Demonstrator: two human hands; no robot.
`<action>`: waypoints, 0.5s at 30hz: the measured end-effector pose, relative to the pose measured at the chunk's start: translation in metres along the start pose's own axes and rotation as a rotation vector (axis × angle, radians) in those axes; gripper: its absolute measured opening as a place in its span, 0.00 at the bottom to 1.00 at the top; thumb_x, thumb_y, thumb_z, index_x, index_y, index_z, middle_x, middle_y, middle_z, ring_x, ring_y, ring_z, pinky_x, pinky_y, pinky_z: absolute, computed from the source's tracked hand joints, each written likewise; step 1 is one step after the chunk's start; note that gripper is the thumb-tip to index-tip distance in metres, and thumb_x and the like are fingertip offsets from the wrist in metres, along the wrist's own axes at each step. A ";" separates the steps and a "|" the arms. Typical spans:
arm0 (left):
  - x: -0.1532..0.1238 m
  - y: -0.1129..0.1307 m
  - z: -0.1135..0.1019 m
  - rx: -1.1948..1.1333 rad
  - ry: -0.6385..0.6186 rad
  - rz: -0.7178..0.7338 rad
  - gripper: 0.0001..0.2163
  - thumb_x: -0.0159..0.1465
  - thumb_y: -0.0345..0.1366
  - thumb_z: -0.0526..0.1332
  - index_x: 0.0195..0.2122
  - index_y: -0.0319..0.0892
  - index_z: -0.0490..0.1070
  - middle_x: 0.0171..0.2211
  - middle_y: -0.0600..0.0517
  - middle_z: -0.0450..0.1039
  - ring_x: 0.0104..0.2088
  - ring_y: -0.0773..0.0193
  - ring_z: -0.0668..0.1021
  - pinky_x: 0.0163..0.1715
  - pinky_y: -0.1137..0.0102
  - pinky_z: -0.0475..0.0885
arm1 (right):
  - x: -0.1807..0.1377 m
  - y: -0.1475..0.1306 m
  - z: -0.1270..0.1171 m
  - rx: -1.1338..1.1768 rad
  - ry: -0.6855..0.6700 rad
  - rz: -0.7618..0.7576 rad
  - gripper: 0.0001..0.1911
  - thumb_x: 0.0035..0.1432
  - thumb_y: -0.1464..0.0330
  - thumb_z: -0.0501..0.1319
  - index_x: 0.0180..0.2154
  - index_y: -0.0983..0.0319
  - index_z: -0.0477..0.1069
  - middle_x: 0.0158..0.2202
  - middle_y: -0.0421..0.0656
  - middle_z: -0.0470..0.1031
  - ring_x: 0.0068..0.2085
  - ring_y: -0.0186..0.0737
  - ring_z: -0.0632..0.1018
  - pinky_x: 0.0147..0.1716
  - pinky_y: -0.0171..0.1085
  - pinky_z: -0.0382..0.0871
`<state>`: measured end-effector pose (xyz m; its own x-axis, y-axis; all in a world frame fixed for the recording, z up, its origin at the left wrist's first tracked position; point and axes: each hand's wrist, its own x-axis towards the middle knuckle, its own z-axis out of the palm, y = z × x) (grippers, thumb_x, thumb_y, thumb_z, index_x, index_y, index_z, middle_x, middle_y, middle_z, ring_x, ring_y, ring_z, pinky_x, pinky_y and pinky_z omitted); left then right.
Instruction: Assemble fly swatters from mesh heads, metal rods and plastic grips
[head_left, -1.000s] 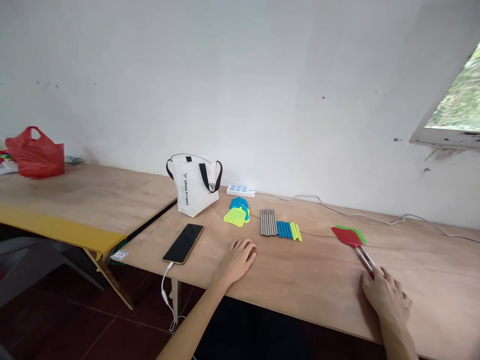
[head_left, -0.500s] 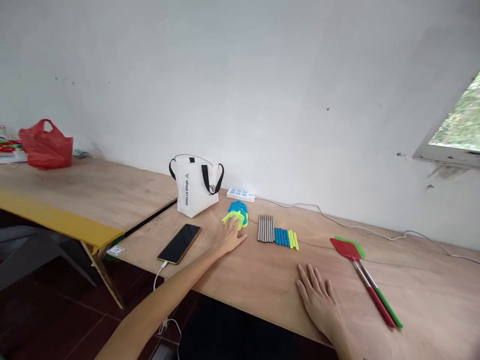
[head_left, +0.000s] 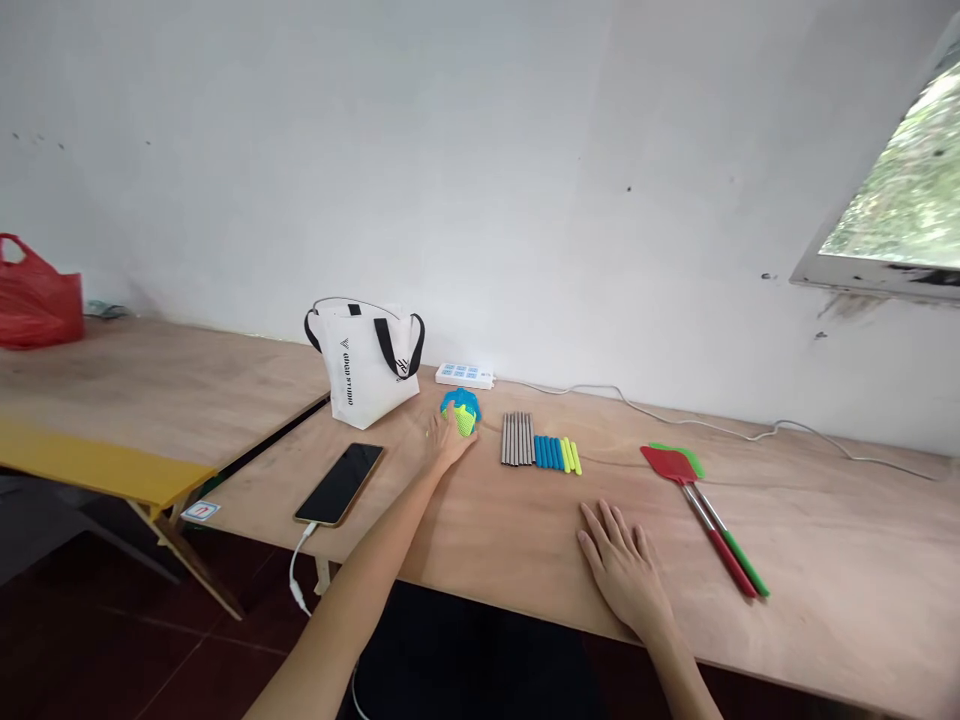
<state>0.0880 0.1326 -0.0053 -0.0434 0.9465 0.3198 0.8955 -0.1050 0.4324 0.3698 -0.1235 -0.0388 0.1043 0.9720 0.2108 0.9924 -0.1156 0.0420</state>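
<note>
My left hand is curled round the sides of yellow-green mesh fly swatter heads, thumb on the right and fingers on the left. Blue fly swatter heads lie just behind and against them. Palm down on the table, my right hand rests with its fingers stretched out and holds nothing. Between the hands, a row of grey metal tubes lies beside several blue handles and a few yellow-green handles. Two whole fly swatters, one red and one green, lie right of my right hand.
A white bag with black straps stands behind my left hand, near a white power strip. A phone on a cable lies at the front left. A grey cord runs along the wall. Further left sits a red plastic bag.
My left hand has shifted from lying over the yellow-green heads to gripping their sides, and they look more gathered. The camera view has turned right. My right hand stays flat.
</note>
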 end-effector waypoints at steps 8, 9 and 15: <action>-0.035 0.003 -0.021 -0.070 0.171 0.209 0.39 0.61 0.39 0.68 0.71 0.49 0.52 0.68 0.38 0.50 0.64 0.36 0.63 0.59 0.47 0.65 | 0.001 0.000 0.000 0.020 -0.005 -0.002 0.32 0.71 0.56 0.38 0.71 0.57 0.54 0.73 0.47 0.53 0.72 0.52 0.54 0.68 0.60 0.48; -0.045 0.003 -0.025 -0.064 0.149 0.301 0.37 0.61 0.37 0.67 0.70 0.53 0.55 0.70 0.41 0.47 0.65 0.37 0.62 0.60 0.46 0.64 | 0.002 0.001 0.002 0.023 0.000 -0.008 0.33 0.71 0.55 0.38 0.71 0.57 0.54 0.73 0.48 0.53 0.72 0.52 0.54 0.68 0.60 0.48; -0.122 -0.005 -0.061 -0.169 -0.186 0.655 0.36 0.55 0.32 0.69 0.66 0.58 0.64 0.72 0.51 0.40 0.67 0.41 0.59 0.64 0.50 0.62 | 0.011 0.000 0.015 0.091 0.035 -0.049 0.34 0.71 0.57 0.35 0.70 0.62 0.56 0.72 0.48 0.54 0.73 0.47 0.54 0.70 0.55 0.44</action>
<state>0.0615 -0.0010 0.0053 0.5715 0.7074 0.4159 0.6301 -0.7029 0.3299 0.3714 -0.1098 -0.0510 0.0547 0.9680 0.2449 0.9982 -0.0475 -0.0353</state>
